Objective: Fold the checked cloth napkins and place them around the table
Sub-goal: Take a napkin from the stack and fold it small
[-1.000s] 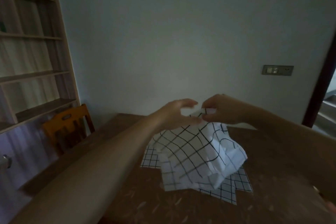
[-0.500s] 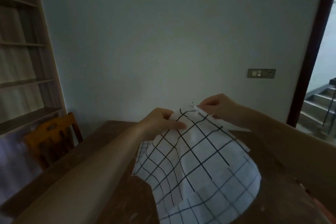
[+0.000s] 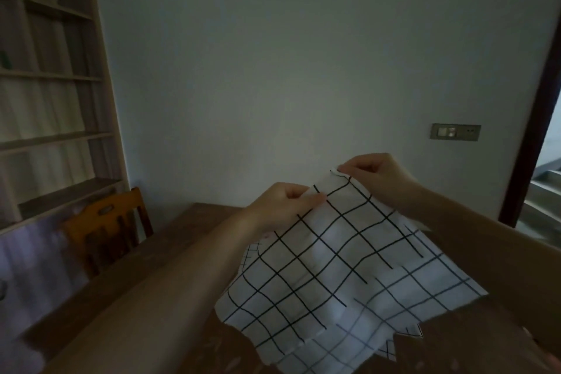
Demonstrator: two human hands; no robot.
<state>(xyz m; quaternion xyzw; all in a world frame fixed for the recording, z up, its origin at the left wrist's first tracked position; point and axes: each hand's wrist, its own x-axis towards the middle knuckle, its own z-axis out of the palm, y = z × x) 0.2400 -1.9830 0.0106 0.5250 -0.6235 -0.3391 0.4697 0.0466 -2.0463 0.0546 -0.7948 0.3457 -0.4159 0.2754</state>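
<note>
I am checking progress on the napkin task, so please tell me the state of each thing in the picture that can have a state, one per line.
Checked napkin: unfolded, lifted by its top edge, lower part draped toward the table.
Left hand: pinches the napkin's top edge.
Right hand: pinches the napkin's upper corner.
Other napkins: lying flat on the table, under the lifted one.
Chair: upright, at the table.

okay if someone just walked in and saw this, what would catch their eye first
A white cloth napkin with a black grid, held up over the brown wooden table at centre right. The left hand and right hand pinch its top edge. At left, an orange wooden chair stands below tall shelves.
</note>
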